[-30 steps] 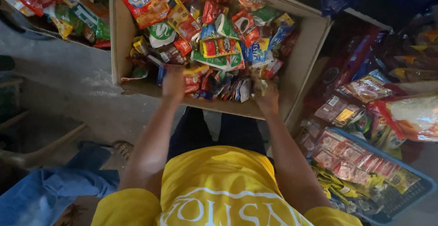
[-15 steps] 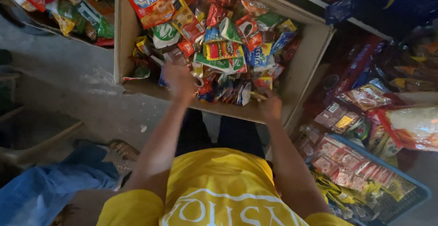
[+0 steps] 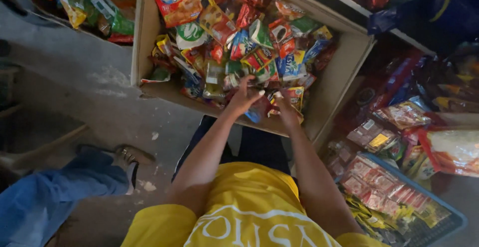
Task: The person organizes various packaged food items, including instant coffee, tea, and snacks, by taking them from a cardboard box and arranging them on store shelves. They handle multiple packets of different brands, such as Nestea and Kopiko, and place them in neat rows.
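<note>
left hand (image 3: pixel 244 97) lies spread, fingers loose, on the snack packets (image 3: pixel 234 42) at the near edge of the cardboard box (image 3: pixel 344 72); right hand (image 3: pixel 285 108) just beside it, seems to pinch a small yellow-red packet (image 3: pixel 294 96), though i cannot tell for sure. looks like sorting through the heap; next would call for lifting one packet free. blue crate (image 3: pixel 449 212) of sachets sits right of the box

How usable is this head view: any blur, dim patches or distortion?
Head view: dim overall, darkest at the top right; both hands, left hand and right hand, are smeared by motion over the cardboard box of snack packets; wide-angle bending at the edges.
</note>
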